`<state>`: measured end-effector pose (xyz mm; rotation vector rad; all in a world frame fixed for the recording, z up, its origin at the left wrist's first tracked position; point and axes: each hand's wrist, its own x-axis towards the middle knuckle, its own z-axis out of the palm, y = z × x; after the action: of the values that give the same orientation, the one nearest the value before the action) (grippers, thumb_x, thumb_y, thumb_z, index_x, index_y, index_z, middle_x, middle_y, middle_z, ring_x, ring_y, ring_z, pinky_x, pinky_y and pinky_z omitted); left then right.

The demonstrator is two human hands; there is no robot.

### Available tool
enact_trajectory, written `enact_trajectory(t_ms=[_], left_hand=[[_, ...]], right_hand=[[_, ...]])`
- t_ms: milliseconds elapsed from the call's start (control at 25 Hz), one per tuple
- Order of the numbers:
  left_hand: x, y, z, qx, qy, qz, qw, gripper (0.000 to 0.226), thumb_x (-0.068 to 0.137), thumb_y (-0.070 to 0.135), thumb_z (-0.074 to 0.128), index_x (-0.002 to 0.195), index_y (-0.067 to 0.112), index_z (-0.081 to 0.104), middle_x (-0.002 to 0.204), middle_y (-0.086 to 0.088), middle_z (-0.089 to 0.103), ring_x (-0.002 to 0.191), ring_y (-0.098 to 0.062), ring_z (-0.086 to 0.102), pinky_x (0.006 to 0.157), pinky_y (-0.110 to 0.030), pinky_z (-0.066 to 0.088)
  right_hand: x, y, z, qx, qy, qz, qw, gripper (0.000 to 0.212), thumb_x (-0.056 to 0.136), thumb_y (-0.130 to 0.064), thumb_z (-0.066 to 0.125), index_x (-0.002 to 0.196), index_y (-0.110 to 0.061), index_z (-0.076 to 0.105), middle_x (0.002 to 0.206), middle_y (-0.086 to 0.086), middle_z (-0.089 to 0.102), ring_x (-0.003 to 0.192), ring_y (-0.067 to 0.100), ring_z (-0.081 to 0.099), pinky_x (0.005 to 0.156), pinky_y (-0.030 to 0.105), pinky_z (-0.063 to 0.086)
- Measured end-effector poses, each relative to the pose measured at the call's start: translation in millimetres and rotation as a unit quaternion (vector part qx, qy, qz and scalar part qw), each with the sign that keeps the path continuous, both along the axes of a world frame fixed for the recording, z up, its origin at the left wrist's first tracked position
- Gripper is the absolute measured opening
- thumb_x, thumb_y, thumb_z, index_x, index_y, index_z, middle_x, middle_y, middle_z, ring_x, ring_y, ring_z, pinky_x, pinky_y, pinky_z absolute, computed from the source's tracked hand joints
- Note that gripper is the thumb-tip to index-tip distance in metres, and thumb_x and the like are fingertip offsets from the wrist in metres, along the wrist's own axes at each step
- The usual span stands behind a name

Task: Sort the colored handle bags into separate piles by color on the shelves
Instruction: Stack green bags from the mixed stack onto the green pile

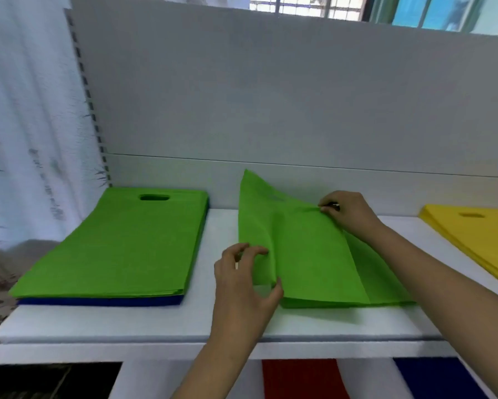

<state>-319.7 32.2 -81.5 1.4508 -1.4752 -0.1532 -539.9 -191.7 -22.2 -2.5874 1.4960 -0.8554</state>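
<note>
A green handle bag (305, 249) lies in the middle of the white shelf (161, 323), its far left corner lifted against the back panel. My left hand (243, 286) pinches its near left edge. My right hand (350, 211) pinches its far right edge. Under it lies at least one more green bag (386, 283). To the left sits a flat pile of green bags (121, 246) on top of blue bags (98, 301). A yellow pile (481, 237) rests at the right edge.
A grey back panel (270, 96) closes the shelf behind. A slotted upright (90, 105) stands at the left, beside a white curtain (26, 125). On the lower shelf lie red bags (302, 378) and blue bags (437, 378).
</note>
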Motion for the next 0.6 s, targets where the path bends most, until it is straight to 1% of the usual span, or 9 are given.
enact_trajectory(t_ms=[80, 200, 280, 360, 440, 520, 600], left_hand=[[-19.7, -7.0, -3.6, 0.03, -0.032, -0.041, 0.998, 0.051, 0.073, 0.043, 0.075, 0.119, 0.039, 0.053, 0.124, 0.011, 0.035, 0.116, -0.008, 0.031, 0.097, -0.015, 0.032], [-33.9, -11.5, -10.4, 0.061, -0.08, -0.112, 0.989, 0.057, 0.074, 0.05, 0.074, 0.125, 0.036, 0.054, 0.122, 0.013, 0.034, 0.119, -0.004, 0.026, 0.1, -0.01, 0.026], [-37.2, -14.4, -14.6, 0.072, -0.107, -0.152, 0.98, 0.054, 0.078, 0.047, 0.072, 0.127, 0.032, 0.056, 0.122, 0.014, 0.037, 0.122, -0.003, 0.026, 0.104, -0.011, 0.027], [-38.1, -18.1, -18.6, 0.073, -0.129, -0.156, 0.977, 0.047, 0.081, 0.044, 0.068, 0.125, 0.031, 0.059, 0.124, 0.013, 0.041, 0.124, -0.006, 0.027, 0.107, -0.02, 0.033], [-40.0, -21.8, -20.5, 0.078, -0.15, -0.128, 0.977, 0.043, 0.082, 0.051, 0.056, 0.121, 0.034, 0.061, 0.128, 0.012, 0.044, 0.125, -0.012, 0.026, 0.108, -0.029, 0.034], [-40.8, -22.2, -18.2, 0.111, -0.188, -0.109, 0.97, 0.05, 0.077, 0.06, 0.041, 0.118, 0.038, 0.059, 0.135, 0.011, 0.043, 0.129, -0.017, 0.023, 0.109, -0.033, 0.027], [-38.5, -19.3, -14.3, 0.117, -0.223, -0.114, 0.961, 0.05, 0.078, 0.063, 0.04, 0.118, 0.039, 0.058, 0.139, 0.01, 0.041, 0.133, -0.019, 0.022, 0.108, -0.034, 0.022]], right_hand=[[-29.7, -5.1, -7.0, 0.015, -0.006, -0.027, 1.0, 0.009, 0.081, -0.009, 0.072, 0.09, -0.008, 0.074, 0.097, 0.008, 0.071, 0.091, 0.024, 0.065, 0.088, 0.034, 0.05], [-60.2, -13.3, -16.8, 0.035, 0.028, -0.059, 0.997, 0.016, 0.08, -0.009, 0.073, 0.096, -0.007, 0.073, 0.107, 0.011, 0.069, 0.102, 0.027, 0.063, 0.093, 0.031, 0.043], [-73.7, -20.3, -20.9, 0.045, 0.067, -0.063, 0.995, 0.024, 0.083, -0.012, 0.072, 0.106, -0.007, 0.07, 0.117, 0.012, 0.065, 0.112, 0.027, 0.059, 0.097, 0.028, 0.038], [-79.2, -26.2, -22.9, 0.046, 0.071, -0.067, 0.994, 0.032, 0.086, -0.016, 0.069, 0.116, -0.007, 0.065, 0.125, 0.012, 0.06, 0.118, 0.027, 0.054, 0.102, 0.028, 0.035], [-79.8, -30.4, -27.8, 0.062, 0.07, -0.074, 0.993, 0.039, 0.089, -0.021, 0.066, 0.125, -0.007, 0.059, 0.131, 0.012, 0.056, 0.122, 0.027, 0.05, 0.104, 0.029, 0.032], [-75.7, -33.5, -36.8, 0.106, 0.099, -0.076, 0.986, 0.045, 0.092, -0.029, 0.061, 0.132, -0.01, 0.053, 0.137, 0.01, 0.052, 0.125, 0.025, 0.048, 0.106, 0.03, 0.033], [-69.3, -36.0, -44.8, 0.133, 0.132, -0.091, 0.978, 0.049, 0.095, -0.037, 0.054, 0.137, -0.014, 0.048, 0.14, 0.008, 0.05, 0.126, 0.025, 0.048, 0.106, 0.033, 0.035]])
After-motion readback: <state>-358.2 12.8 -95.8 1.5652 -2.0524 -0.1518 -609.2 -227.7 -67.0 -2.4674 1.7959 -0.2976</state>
